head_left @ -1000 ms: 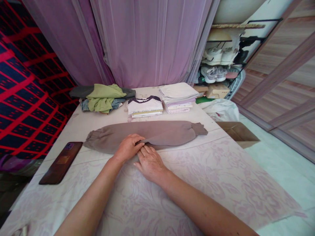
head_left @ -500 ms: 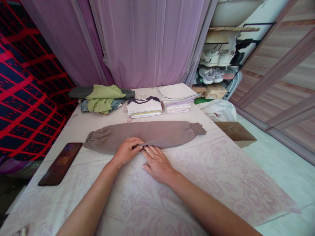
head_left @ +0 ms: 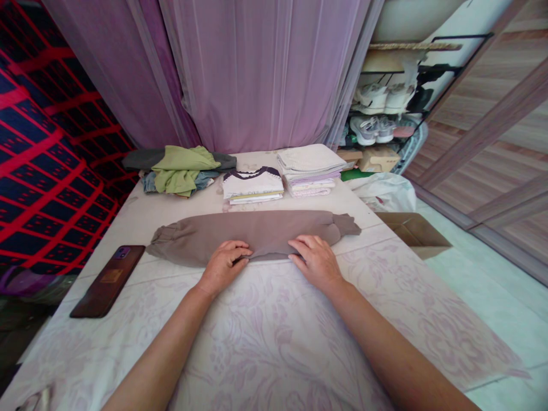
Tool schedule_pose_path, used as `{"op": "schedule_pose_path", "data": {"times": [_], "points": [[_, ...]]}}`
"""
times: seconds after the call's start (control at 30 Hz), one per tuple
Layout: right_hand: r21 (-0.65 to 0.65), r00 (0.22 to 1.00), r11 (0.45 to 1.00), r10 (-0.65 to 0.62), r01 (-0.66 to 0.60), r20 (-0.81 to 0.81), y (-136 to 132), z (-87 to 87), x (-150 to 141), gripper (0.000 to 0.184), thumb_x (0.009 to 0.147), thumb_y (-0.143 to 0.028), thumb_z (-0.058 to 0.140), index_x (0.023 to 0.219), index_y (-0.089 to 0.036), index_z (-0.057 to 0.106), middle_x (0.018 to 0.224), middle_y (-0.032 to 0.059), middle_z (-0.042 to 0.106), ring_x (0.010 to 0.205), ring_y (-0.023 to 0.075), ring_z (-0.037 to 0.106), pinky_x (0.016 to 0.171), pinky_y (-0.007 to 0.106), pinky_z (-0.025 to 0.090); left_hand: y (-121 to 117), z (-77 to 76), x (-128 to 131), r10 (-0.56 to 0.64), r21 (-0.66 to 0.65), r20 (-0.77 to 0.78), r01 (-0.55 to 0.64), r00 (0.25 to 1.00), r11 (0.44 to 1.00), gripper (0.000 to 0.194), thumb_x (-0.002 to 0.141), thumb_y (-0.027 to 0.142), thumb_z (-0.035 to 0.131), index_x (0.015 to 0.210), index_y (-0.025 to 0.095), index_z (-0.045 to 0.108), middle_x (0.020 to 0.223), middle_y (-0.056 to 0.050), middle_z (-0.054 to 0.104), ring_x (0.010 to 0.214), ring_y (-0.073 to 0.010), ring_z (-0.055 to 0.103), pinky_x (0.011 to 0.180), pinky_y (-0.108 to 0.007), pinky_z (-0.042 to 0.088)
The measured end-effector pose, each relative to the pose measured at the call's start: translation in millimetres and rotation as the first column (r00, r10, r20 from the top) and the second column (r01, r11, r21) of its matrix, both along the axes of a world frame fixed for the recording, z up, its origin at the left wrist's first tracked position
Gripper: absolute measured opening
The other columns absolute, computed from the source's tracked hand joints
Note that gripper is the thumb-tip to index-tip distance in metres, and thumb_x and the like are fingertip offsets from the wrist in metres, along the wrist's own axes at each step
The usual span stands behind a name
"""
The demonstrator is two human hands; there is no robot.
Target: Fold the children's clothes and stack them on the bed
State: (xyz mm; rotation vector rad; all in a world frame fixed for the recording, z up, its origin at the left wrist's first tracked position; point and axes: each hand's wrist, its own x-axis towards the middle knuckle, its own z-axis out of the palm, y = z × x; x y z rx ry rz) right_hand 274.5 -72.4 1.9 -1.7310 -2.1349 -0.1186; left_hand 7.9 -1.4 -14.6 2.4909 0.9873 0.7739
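A pair of brown trousers [head_left: 265, 228], folded lengthwise into a long strip, lies across the table. Its gathered waistband end is on the left and the ribbed cuff on the right. My left hand [head_left: 225, 265] has its fingers and thumb closed on the near edge of the cloth, left of the middle. To the right along that edge, my right hand [head_left: 317, 260] rests on the trousers with fingers stretched out and thumb apart. A gap separates the two hands.
Behind the trousers stand a folded white shirt stack [head_left: 252, 185], folded pale towels [head_left: 312, 165] and a heap of green and grey clothes [head_left: 184, 171]. A phone [head_left: 109, 279] lies at the left. Past the table's right edge is an open cardboard box [head_left: 413, 234].
My right hand has moved right along the near edge, away from my left hand, and now lies on the cloth. My left hand stays almost in place.
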Motion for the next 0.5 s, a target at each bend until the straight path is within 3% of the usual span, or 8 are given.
{"op": "schedule_pose_path", "data": {"times": [0.1,0.27,0.5], "points": [[-0.033,0.999,0.998,0.051,-0.051,0.012,9.8,-4.0,2.5,0.023,0.088,-0.026,0.056,0.106,-0.024,0.069,0.101,0.0062,0.067,0.094,0.0215,0.055,0.078,0.034,0.04,0.7,-2.8,-0.1,-0.008,0.029,0.023,0.008,1.0,1.0,0.017,0.085,0.02,0.057,0.096,0.023,0.07,0.101,-0.005,0.068,0.094,-0.0182,0.06,0.085,-0.036,0.047],[0.082,0.992,0.992,0.103,-0.097,-0.071,11.7,-14.5,11.6,0.022,0.088,-0.018,0.053,0.096,-0.026,0.073,0.091,0.0037,0.069,0.085,0.018,0.055,0.076,0.031,0.04,0.1,-5.8,0.6,-0.031,0.097,0.073,0.024,0.997,0.995,0.016,0.087,0.021,0.055,0.094,0.024,0.069,0.097,-0.004,0.068,0.092,-0.0172,0.061,0.084,-0.035,0.047],[0.066,0.985,0.983,0.174,-0.173,-0.012,5.5,-16.4,16.9,0.029,0.082,-0.01,0.054,0.1,-0.025,0.072,0.096,0.0037,0.068,0.088,0.0192,0.054,0.077,0.032,0.041,-3.3,-0.4,0.2,-0.036,0.091,-0.04,0.04,0.999,0.995,0.017,0.085,0.021,0.058,0.099,0.023,0.068,0.103,-0.005,0.067,0.098,-0.0197,0.059,0.088,-0.038,0.047]]}}
